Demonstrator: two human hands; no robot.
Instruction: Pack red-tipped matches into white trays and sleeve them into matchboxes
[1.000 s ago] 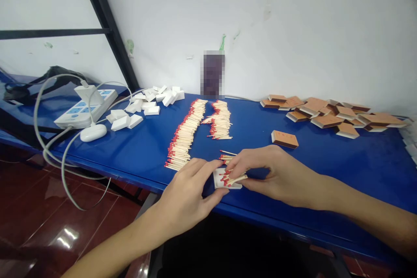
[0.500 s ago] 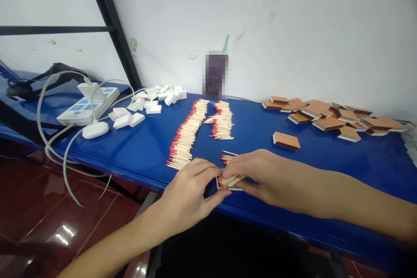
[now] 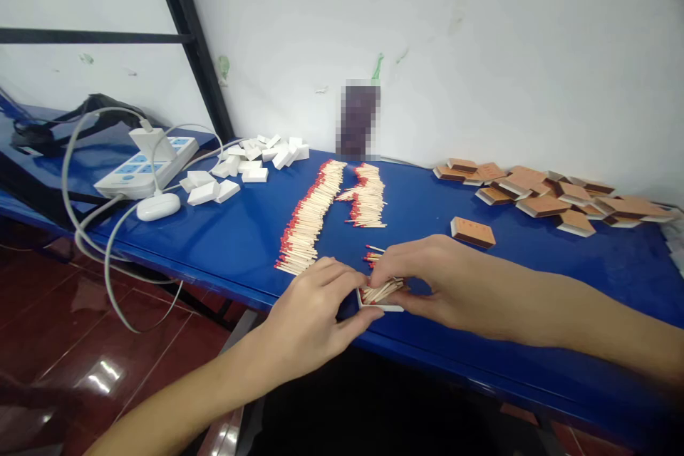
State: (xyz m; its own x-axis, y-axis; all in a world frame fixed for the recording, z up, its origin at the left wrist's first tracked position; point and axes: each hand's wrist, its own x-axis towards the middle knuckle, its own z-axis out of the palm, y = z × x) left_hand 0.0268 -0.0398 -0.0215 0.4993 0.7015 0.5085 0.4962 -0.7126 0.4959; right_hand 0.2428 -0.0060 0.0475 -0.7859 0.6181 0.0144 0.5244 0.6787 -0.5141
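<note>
Grip of right hand (image 3: 427, 276) pinched on matches (image 3: 380, 291), laid lengthwise in tray (image 3: 389, 308); tray clasped by left hand (image 3: 313, 313), desk (image 3: 240, 242) front edge.

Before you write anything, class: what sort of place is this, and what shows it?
Likely a small hand-packing workbench: loose matches laid in rows, a heap of white trays, and brown matchboxes piled on the blue table.

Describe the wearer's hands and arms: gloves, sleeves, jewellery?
The left hand and right hand are bare, with no gloves and no rings that show. The left forearm and right forearm are uncovered to the frame edge, with no sleeve, watch or band in view. The nails are too blurred to judge.
</note>
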